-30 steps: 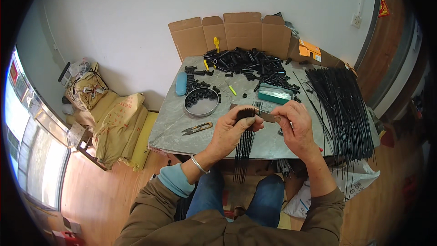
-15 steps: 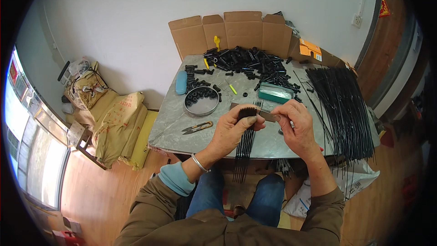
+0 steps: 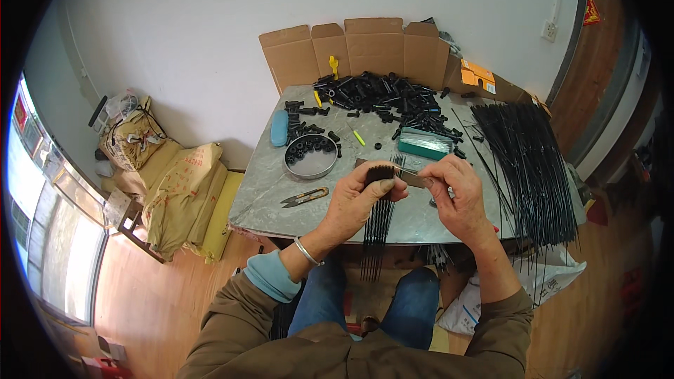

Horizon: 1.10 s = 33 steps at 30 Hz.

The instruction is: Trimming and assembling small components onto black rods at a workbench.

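My left hand is closed round a black, ridged, comb-like piece, the thumb pressed over its front. Below that hand, a row of thin black rods runs down past the table's front edge; I cannot tell whether they join the held piece. Just to the right, my right hand has its thumb and forefinger pinched together; whatever is between them is too small to make out. A flat brown-grey bar lies behind both hands, partly hidden by them.
On the grey table are a round metal tin of black parts, thread snips, a blue case, a green box and a heap of black fittings. Long black rods overhang the right side. Cardboard stands behind.
Both hands stay almost in place. The black piece in my left hand seems tilted slightly, showing its ridged top edge more clearly.
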Each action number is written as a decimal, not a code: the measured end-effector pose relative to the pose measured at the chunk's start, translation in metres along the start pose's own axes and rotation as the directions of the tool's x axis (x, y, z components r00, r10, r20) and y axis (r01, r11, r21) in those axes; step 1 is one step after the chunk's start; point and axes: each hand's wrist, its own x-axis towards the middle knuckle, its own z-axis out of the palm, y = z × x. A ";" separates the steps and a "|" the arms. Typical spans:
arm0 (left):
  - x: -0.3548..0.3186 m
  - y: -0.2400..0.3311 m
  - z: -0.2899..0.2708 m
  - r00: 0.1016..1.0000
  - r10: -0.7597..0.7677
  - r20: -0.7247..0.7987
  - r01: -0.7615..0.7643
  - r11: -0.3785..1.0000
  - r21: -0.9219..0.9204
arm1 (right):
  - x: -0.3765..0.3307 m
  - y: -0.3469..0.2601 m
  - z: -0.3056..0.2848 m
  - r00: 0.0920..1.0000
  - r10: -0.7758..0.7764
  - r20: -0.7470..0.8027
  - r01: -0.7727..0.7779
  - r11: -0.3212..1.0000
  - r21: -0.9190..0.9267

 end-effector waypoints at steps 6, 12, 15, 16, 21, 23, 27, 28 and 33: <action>0.000 0.001 0.001 1.000 -0.004 0.015 0.003 1.000 0.020 | 0.000 -0.002 -0.001 1.000 -0.019 -0.005 0.019 1.000 -0.002; 0.001 0.002 0.000 0.998 -0.024 0.055 0.022 0.999 0.039 | 0.014 -0.009 -0.015 0.996 -0.085 0.015 0.086 0.993 -0.077; 0.001 0.007 0.004 0.995 -0.058 0.086 0.052 0.996 0.078 | 0.024 -0.014 -0.024 0.980 -0.179 0.092 0.194 0.962 -0.192; 0.001 0.008 0.005 0.995 -0.058 0.084 0.052 0.996 0.077 | 0.027 -0.016 -0.026 0.975 -0.189 0.117 0.209 0.957 -0.200; 0.003 0.010 0.001 0.988 -0.091 0.125 0.081 0.993 0.084 | 0.023 -0.011 -0.019 0.981 -0.146 0.130 0.162 0.979 -0.123; 0.004 0.013 0.002 0.984 -0.103 0.144 0.091 0.992 0.093 | 0.022 -0.010 -0.019 0.987 -0.106 0.121 0.117 0.989 -0.088; 0.007 0.015 -0.002 0.969 -0.125 0.215 0.107 0.990 0.093 | 0.024 -0.014 -0.022 0.980 -0.113 0.164 0.129 0.987 -0.092; 0.007 0.015 -0.002 0.970 -0.122 0.212 0.105 0.990 0.092 | 0.022 -0.014 -0.022 0.982 -0.080 0.173 0.091 0.994 -0.060; 0.009 0.025 -0.002 0.933 -0.182 0.310 0.132 0.975 0.178 | 0.018 -0.015 -0.017 0.983 -0.006 0.183 -0.008 0.997 0.073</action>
